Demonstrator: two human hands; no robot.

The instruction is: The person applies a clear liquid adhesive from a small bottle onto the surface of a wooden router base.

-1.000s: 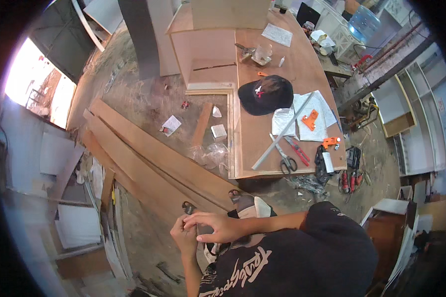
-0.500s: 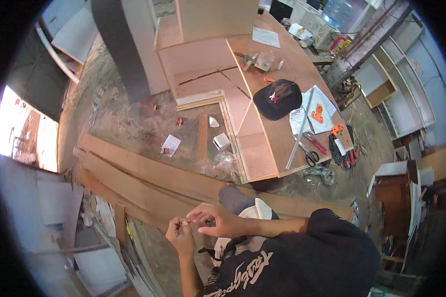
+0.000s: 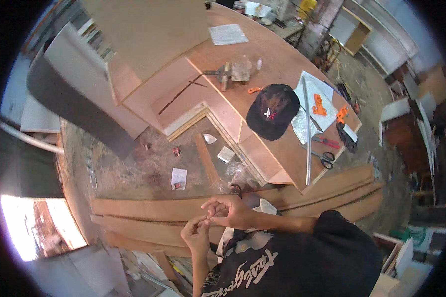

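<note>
Both hands meet in front of my body, low in the picture. My left hand [image 3: 197, 234] has thumb and forefinger pinched together, pointing up toward the other hand. Coming in from the right, my right hand [image 3: 229, 213] bends its fingers over and touches its thumb to those fingertips. Whatever sits in the pinch is too small to make out. Beneath the hands run long brown boards [image 3: 148, 210] lying on the floor. A black cap [image 3: 275, 110] rests on the wooden cabinet top beyond them.
On the cabinet top [image 3: 272, 54] lie scissors [image 3: 326, 158], a metal strip [image 3: 308, 133], orange clamp-like pieces [image 3: 320, 105], red-handled pliers [image 3: 328, 142] and papers. Paper scraps and clear plastic [image 3: 239, 172] litter the floor. A grey curved sheet [image 3: 74, 94] leans at left.
My right thumb and fingers have closed in on my left fingertips. The view has turned, so the cabinet and boards appear rotated and the doorway sits lower.
</note>
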